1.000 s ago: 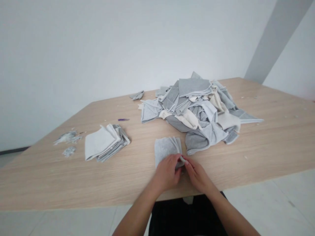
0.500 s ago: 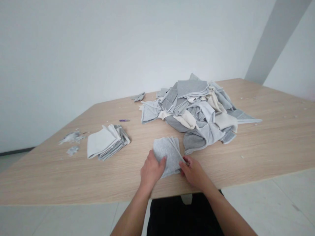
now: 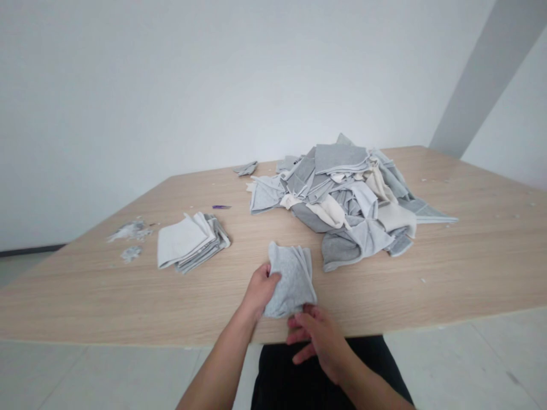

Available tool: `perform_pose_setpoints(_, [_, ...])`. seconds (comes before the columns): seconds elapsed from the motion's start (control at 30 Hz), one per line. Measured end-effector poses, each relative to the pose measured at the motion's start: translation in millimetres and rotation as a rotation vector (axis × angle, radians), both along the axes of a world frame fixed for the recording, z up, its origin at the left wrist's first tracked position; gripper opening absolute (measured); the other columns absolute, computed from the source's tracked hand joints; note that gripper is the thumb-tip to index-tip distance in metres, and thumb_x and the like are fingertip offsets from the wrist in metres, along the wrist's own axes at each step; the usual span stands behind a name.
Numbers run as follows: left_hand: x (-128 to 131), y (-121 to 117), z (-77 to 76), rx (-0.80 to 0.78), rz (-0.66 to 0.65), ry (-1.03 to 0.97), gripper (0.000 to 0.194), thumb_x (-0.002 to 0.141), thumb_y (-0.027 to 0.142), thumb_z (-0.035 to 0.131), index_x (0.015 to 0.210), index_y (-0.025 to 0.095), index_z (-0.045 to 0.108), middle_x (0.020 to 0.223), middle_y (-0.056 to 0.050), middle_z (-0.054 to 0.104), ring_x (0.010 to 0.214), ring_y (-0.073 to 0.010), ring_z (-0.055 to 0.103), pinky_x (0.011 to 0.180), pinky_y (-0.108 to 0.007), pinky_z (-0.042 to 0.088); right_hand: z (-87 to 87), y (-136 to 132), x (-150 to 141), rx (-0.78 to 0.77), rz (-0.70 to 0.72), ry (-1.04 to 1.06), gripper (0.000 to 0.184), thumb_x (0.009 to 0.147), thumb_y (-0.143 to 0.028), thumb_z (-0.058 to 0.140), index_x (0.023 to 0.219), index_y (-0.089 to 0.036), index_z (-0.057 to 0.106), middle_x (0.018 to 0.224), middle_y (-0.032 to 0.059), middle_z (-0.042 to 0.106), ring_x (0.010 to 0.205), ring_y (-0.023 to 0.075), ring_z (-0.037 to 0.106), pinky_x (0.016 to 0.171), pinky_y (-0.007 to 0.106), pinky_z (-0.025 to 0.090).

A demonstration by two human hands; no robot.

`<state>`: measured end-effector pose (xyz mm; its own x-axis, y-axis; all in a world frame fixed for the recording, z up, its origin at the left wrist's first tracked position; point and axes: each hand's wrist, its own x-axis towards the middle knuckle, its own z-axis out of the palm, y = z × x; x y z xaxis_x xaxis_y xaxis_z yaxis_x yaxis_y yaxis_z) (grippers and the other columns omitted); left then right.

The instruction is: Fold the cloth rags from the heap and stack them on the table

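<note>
Left hand gripping the cloth by its left side at the desk's near edge, right hand loose, fingers spread beside it—steady pressure should hold those layers square!

pale wall, grey slanting band, wood-grain table, light floor

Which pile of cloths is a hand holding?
The small gray pile in front: the left hand holds its left side. The neat stack farther left and the big messy heap behind have no hand on them.
</note>
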<state>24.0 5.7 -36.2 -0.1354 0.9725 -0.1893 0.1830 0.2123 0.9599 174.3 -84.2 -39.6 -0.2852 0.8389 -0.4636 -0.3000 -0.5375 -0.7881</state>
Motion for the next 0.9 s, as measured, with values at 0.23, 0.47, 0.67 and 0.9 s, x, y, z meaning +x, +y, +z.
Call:
perform_pose_setpoints(0.23, [11, -7, 7.9, -0.230, 0.125, -0.457, 0.031, 0.067, 0.023, 0.069, 0.095, 0.009, 0.066, 0.073, -0.012, 0.071, 0.067, -0.0246, 0.068, 0.064, -0.036, 0.053, -13.0, -26, -30, -0.071, 0.241, -0.004, 0.049, 0.065, -0.058, 0.063, 0.088, -0.015, 0.053, 0.083, 0.0083, 0.063, 0.056, 0.0149, 0.060, 0.036, 0.023, 0.045])
perform_pose_setpoints(0.47, [7, -15, 10.5, -0.287, 0.096, -0.504, 0.035, 0.067, 0.017, 0.066, 0.102, 0.010, 0.066, 0.077, -0.011, 0.073, 0.071, -0.0262, 0.070, 0.063, -0.037, 0.055, -62.5, -38, -35, 0.013, 0.325, -0.107, 0.049, 0.068, -0.062, 0.059, 0.082, -0.016, 0.055, 0.078, 0.0062, 0.065, 0.051, 0.0101, 0.056, 0.038, 0.017, 0.037])
perform_pose_setpoints(0.67, [-13, -23, -1.1, -0.131, 0.158, -0.479, 0.037, 0.068, 0.018, 0.066, 0.104, 0.011, 0.064, 0.085, -0.011, 0.073, 0.077, -0.0249, 0.070, 0.070, -0.036, 0.055, -164.3, -36, -3, -0.040, 0.200, -0.315, 0.045, 0.068, -0.065, 0.055, 0.074, -0.021, 0.052, 0.064, 0.0025, 0.058, 0.045, 0.0128, 0.055, 0.040, 0.023, 0.038])
perform_pose_setpoints(0.9, [-78, 5, 44.0, 0.202, 0.325, -0.334, 0.036, 0.069, 0.022, 0.067, 0.100, 0.006, 0.063, 0.083, -0.012, 0.071, 0.081, -0.0269, 0.069, 0.074, -0.038, 0.055, -172.2, -16, 16, -0.135, 0.096, -0.256, 0.045, 0.064, -0.071, 0.045, 0.067, -0.027, 0.054, 0.065, 0.0092, 0.057, 0.065, 0.0301, 0.066, 0.059, 0.048, 0.050])
